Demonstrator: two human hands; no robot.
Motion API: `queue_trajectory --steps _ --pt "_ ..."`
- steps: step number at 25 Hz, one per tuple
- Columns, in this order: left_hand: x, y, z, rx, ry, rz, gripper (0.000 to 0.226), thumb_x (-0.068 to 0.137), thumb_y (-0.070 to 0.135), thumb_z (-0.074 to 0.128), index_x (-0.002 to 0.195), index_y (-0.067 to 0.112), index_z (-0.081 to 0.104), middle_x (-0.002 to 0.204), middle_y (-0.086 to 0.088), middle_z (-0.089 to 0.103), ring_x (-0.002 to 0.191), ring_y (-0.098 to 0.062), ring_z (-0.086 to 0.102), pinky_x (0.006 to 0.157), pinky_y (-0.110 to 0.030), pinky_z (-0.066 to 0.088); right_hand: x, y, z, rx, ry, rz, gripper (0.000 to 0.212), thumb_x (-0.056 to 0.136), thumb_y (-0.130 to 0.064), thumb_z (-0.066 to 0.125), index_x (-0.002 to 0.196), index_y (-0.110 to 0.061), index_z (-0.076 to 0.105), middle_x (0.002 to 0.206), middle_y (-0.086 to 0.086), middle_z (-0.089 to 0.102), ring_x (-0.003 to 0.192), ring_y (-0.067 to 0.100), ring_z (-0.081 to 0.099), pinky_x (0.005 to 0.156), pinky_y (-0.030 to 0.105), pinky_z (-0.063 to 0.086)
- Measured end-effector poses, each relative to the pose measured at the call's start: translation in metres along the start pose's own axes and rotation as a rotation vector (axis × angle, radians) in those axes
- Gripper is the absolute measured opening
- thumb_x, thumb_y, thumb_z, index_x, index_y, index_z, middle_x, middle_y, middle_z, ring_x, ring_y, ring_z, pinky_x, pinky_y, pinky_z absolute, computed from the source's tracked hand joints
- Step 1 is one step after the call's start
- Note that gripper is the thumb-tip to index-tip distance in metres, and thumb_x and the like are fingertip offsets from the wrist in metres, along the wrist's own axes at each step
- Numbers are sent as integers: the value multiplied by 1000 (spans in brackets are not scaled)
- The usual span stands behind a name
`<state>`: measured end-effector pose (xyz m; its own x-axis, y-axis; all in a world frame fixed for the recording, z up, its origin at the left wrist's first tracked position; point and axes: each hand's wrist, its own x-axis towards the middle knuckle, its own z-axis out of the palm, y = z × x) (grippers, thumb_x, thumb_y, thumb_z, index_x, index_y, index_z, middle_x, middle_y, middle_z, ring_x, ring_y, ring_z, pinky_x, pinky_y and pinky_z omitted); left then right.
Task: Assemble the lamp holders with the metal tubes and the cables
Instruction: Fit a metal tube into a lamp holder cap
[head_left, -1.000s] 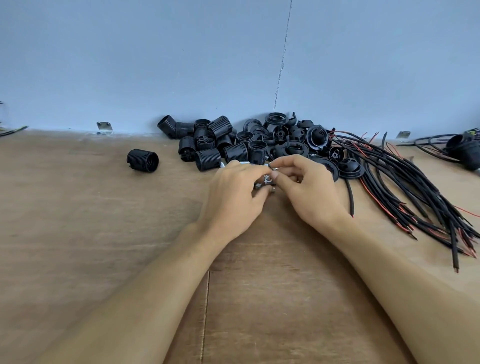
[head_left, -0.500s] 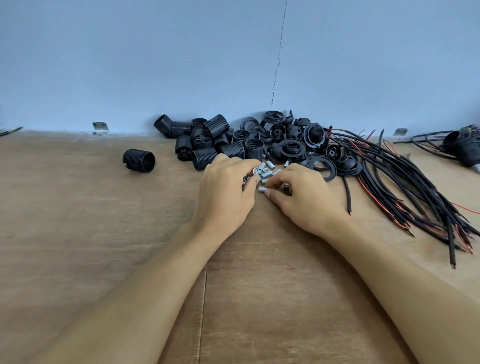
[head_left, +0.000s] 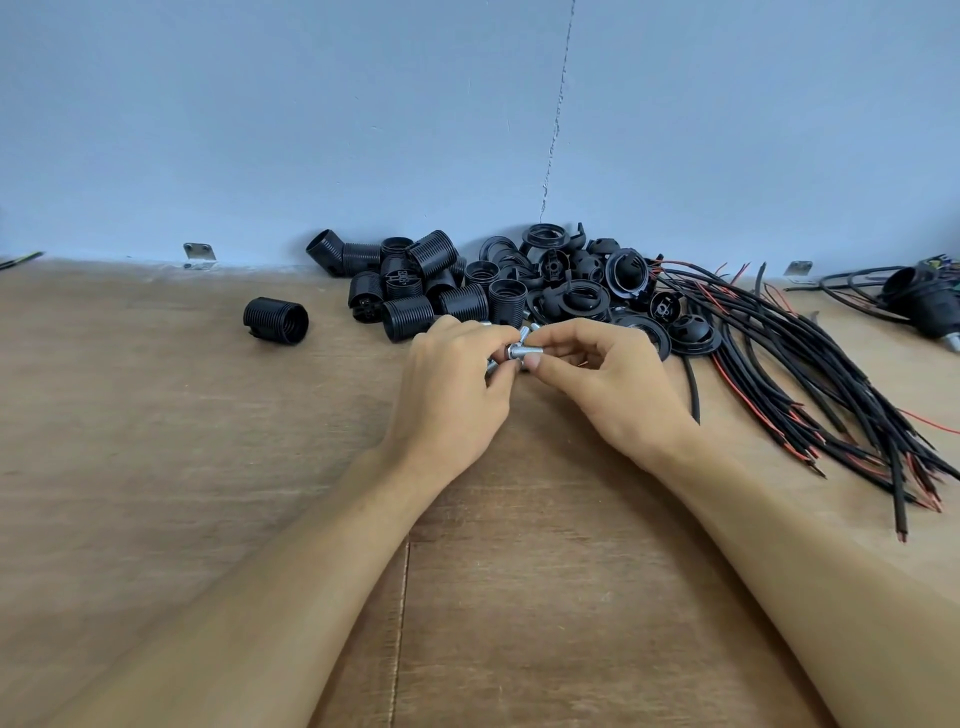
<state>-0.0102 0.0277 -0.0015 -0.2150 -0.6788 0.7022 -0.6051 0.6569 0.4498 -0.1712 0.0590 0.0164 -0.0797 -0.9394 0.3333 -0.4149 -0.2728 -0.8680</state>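
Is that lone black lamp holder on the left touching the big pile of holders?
No, the lone lamp holder lies apart from the pile, with bare wooden table showing between them.

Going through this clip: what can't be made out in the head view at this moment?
- How many metal tubes are held: the fingers of the left hand and right hand cover all but a few ends.
- Any thread or nut on them: too small.
- The black part at far right: cut off by the frame edge.
- The far ends of the cables: buried under the lamp holder pile.
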Motion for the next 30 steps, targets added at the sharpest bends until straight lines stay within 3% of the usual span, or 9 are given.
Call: queue_trajectory --steps 9,15,21,26,30 --pt "0 -2 2 -17 44 15 16 81 13 79 96 20 80 73 12 67 72 -13 49 69 -38 50 0 -3 0 -9 1 -21 14 85 -14 79 96 -22 77 87 -3 74 75 5 58 78 24 51" --pt "-2 -2 -1 -82 33 -61 18 85 18 79 101 26 76 91 4 72 85 -13 65 76 -34 53 0 -2 -1 82 -14 -13 14 85 -13 79 92 -25 76 80 -12 75 73 -2 62 73 13 48" --pt "0 1 -4 -153 71 -61 14 84 11 80 95 19 78 81 9 77 82 -12 69 75 -25 50 1 0 0 204 -40 15 9 86 -12 77 92 -19 77 80 -7 77 71 -4 64 68 10 47" --pt "-1 6 -5 -264 46 -105 21 85 5 77 104 16 80 89 20 73 83 14 66 75 -3 45 3 2 -1 209 -16 30 9 88 -17 76 91 -25 76 82 -8 77 72 -4 64 65 14 49" --pt "0 5 -7 -327 7 -149 22 92 7 71 111 16 78 99 17 74 96 8 68 85 -6 48 4 4 -2 246 -7 68 9 89 -17 75 96 -21 77 80 -9 75 66 -4 60 64 17 49"
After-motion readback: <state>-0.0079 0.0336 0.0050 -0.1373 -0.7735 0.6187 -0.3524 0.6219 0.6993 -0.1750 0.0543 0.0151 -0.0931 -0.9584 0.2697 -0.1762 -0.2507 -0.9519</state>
